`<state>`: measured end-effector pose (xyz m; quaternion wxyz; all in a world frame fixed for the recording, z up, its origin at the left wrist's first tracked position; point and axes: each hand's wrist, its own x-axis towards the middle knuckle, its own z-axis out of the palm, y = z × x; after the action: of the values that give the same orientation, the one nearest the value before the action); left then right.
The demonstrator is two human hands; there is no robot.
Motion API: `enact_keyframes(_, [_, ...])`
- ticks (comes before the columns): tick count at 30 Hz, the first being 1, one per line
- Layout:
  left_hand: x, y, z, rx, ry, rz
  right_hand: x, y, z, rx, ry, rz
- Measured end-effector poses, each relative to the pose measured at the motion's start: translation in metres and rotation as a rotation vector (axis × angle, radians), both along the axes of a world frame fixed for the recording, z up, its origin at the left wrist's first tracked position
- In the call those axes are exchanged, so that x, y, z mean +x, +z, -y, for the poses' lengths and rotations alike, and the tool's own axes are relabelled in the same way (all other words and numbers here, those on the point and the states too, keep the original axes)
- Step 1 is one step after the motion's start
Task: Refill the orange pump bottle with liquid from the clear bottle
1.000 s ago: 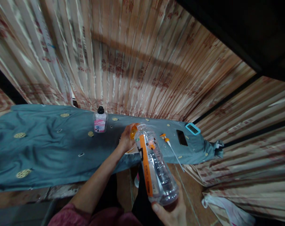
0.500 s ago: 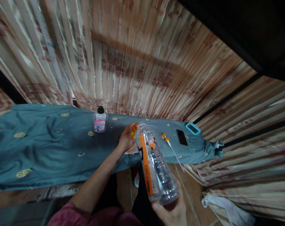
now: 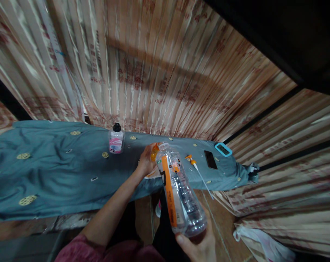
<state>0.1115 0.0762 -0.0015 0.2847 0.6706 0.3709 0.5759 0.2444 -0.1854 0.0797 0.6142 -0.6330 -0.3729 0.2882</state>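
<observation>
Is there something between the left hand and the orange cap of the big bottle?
No. The left hand already touches the orange cap of the clear bottle; the right hand holds its base.

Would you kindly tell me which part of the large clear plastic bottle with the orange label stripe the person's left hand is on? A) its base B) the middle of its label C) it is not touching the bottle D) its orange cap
D: the left hand closes its fingers on the orange cap of the large clear plastic bottle, while the right hand cups the base.
</observation>
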Motion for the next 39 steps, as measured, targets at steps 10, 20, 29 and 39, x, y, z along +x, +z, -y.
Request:
enact_keyframes(10, [-0.0001,0.0035,0.0019,-0.015,0.003,-0.008,0.0015,-0.0037,0.0010,-0.004,0.024,-0.064])
enact_keyframes(20, [0.0002,0.0002,0.0004,0.022,0.017,-0.039,0.0013,-0.0068,0.0013,-0.002,0.010,-0.035])
enact_keyframes(29, [-0.0012,0.0045,0.0033,0.007,0.003,-0.037,0.0015,-0.0044,0.0012,-0.013,0.009,-0.011])
enact_keyframes(39, [0.0019,0.0012,0.0014,0.008,0.001,0.004,0.0017,-0.0054,0.0009,-0.002,0.001,0.034])
